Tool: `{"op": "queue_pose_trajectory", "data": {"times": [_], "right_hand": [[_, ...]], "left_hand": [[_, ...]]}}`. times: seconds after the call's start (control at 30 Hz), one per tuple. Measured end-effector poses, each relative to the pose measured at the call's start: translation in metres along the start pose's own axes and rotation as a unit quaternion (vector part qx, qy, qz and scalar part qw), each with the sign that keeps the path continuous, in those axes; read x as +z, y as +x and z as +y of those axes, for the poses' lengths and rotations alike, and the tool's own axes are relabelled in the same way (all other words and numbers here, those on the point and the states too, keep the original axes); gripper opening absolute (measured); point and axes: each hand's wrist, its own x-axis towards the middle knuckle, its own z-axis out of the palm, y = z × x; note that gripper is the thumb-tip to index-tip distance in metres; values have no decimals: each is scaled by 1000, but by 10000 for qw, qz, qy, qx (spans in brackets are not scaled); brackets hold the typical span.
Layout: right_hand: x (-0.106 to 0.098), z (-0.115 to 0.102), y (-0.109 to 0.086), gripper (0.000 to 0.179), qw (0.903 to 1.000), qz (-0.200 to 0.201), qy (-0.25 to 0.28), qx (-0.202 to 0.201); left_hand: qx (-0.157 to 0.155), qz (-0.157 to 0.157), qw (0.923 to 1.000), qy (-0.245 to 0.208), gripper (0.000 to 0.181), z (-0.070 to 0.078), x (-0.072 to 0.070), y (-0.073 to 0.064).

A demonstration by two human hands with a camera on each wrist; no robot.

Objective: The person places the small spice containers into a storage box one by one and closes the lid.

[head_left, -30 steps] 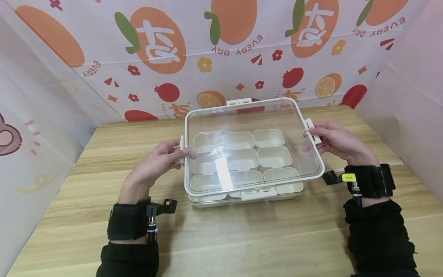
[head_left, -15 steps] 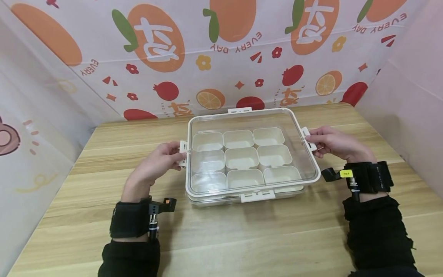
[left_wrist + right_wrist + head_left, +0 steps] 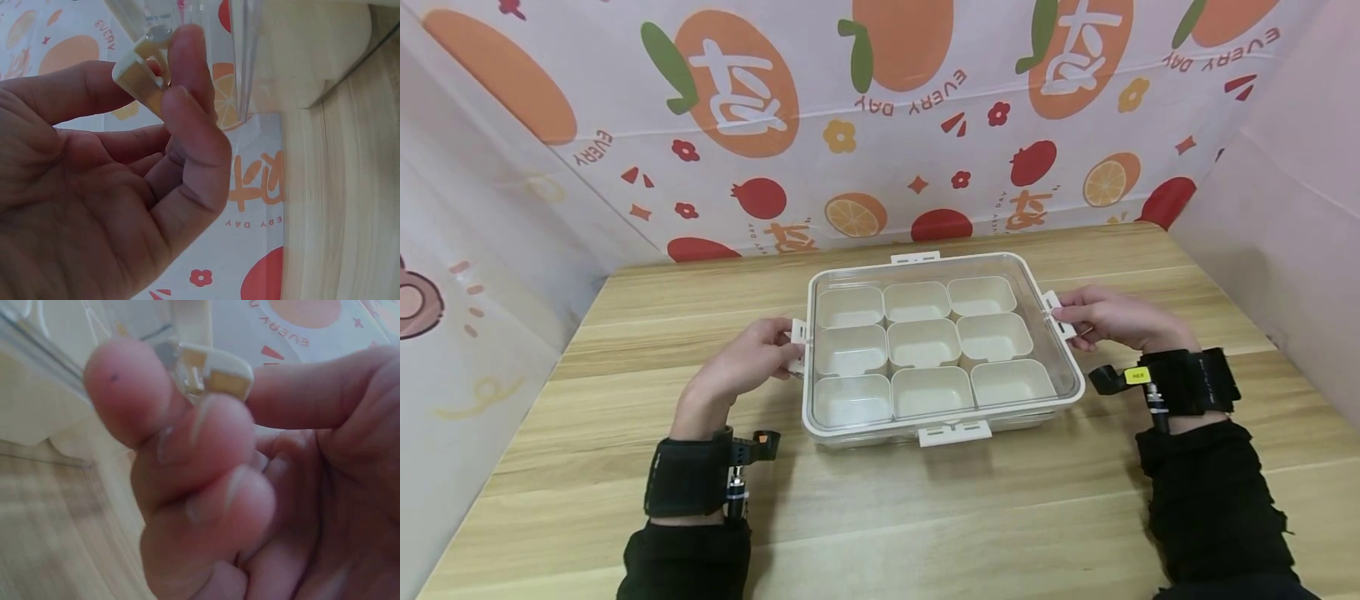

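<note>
A clear lid with a white rim [image 3: 938, 422] lies over a clear box [image 3: 868, 442] holding several cream cups [image 3: 925, 343], seen through the lid. My left hand [image 3: 741, 362] pinches the white latch [image 3: 798, 335] on the lid's left side. On the opposite side, the right latch [image 3: 1060, 317] is pinched by my right hand [image 3: 1120, 321]. Both latches stick outward, as does the front latch [image 3: 955, 433]. In the left wrist view, thumb and curled fingers hold the latch [image 3: 139, 75]; the right wrist view shows a similar grip. Whether the lid touches the box all round, I cannot tell.
The wooden table [image 3: 925, 525] extends around the box. A fruit-print curtain [image 3: 917, 133] hangs along the table's back edge, and pale cloth [image 3: 1255, 233] lines the right side. Black wrist straps with cameras sit on both forearms.
Both hands have lowered the lid; it has gone from raised and tilted above the box to lying level over it. The cups and box have stayed in place.
</note>
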Motion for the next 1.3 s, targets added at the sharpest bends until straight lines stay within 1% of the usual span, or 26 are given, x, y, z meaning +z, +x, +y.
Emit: {"op": "queue_pose_trajectory", "data": {"times": [0.23,0.4,0.6,0.77,0.9,1.0,1.13,1.2,1.3], "right_hand": [[2,2,4,25,9997,-42,-108,222],[5,6,6,23,9993,-107,-24,353],[7,7,8,22,9987,-42,42,514],[8,7,8,22,9987,-41,89,506],[9,6,7,21,9983,-22,230,528],[8,6,7,20,9976,44,360,591],[8,8,9,21,9971,53,449,614],[7,10,10,22,9971,26,478,596],[7,14,11,22,9976,-57,504,480]], "left_hand": [[-238,-53,9997,31,35,-1,1,1],[-372,-80,9992,143,34,-2,3,1],[-340,-80,9991,239,33,-3,4,1],[-369,-37,9988,332,33,-4,4,2],[-369,-36,9986,382,34,-4,3,3],[-364,-58,9988,333,37,-4,3,3],[-415,-159,9990,85,41,-4,3,2],[-463,-213,9987,-20,41,-5,2,1],[-557,-245,9981,-57,41,-6,2,1]]}}
